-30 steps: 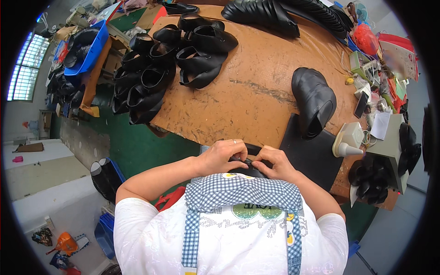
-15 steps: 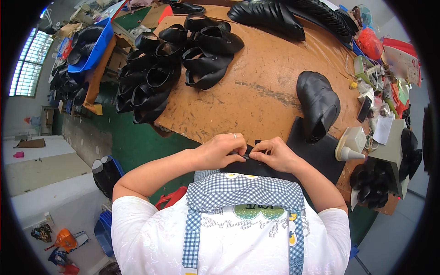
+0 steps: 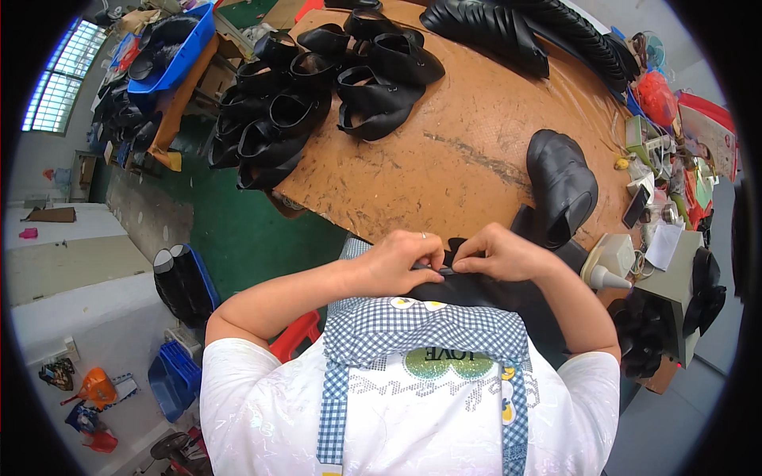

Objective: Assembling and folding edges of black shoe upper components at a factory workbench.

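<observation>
A: What's changed?
B: I see R hand (image 3: 508, 252) arched higher vs. a sec ago. It & L hand (image 3: 397, 260) both pinch black piece (image 3: 484, 292), just beyond apron (image 3: 421, 327). Prob. same edge work.

Smooth black piece (image 3: 470, 289), partly hidden, pinched by left hand (image 3: 399, 260) and right hand (image 3: 506, 252).

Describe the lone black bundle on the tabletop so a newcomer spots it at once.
Start at the brown tabletop ahead of the person. Toward its right side, beyond the right hand, lies a short bundle of overlapping black pieces. Unlike the crowded open black shapes at the left and the long rows at the far edge, it lies apart.
</observation>
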### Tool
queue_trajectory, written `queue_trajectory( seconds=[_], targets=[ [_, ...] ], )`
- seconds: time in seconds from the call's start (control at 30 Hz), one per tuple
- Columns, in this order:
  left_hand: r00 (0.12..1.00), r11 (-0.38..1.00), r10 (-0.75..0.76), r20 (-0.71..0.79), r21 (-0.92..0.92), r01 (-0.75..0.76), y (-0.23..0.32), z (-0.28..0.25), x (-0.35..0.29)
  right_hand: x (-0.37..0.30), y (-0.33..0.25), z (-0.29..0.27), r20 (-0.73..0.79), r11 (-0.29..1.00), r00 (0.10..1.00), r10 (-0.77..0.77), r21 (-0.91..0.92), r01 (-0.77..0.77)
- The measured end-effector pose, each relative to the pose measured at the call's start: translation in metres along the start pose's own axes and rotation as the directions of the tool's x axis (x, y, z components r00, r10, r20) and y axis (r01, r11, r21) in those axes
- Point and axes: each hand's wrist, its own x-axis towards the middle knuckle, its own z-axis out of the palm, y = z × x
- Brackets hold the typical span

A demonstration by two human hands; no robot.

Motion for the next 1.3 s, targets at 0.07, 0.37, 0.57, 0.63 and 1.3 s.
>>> queue_trajectory(
  seconds=[0.07, 0.37, 0.57, 0.63, 1.3],
  targets=[
    [0.943, 0.945, 0.304, -0.134, 0.168, -0.281, -0.009, 0.02, 0.005, 0.001, -0.011, 0.014, 0.024, 0.967, 0.986, 0.163, 0.194, -0.164],
    [0.937, 0.895, -0.157, 0.311, -0.356, 0.268, -0.002, -0.016, 0.034, -0.037, 0.015, 0.002, -0.117, 0.928, 0.977, 0.177, 0.351, -0.126],
    [0.972, 0.967, 0.141, 0.189, 0.185, -0.176, 0.021, 0.013, 0.031, -0.027, 0.018, 0.029, -0.061, 0.826, 0.99, 0.125, 0.559, -0.07],
    [0.941, 0.999, -0.015, 0.338, -0.026, 0.025, 0.007, -0.006, 0.044, -0.029, 0.018, 0.025, -0.081, 0.837, 0.991, 0.111, 0.546, -0.049],
    [0.976, 0.99, 0.043, 0.213, -0.139, -0.013, 0.016, -0.007, 0.035, -0.043, 0.026, 0.009, -0.142, 0.788, 0.98, 0.142, 0.615, -0.025]
  ],
)
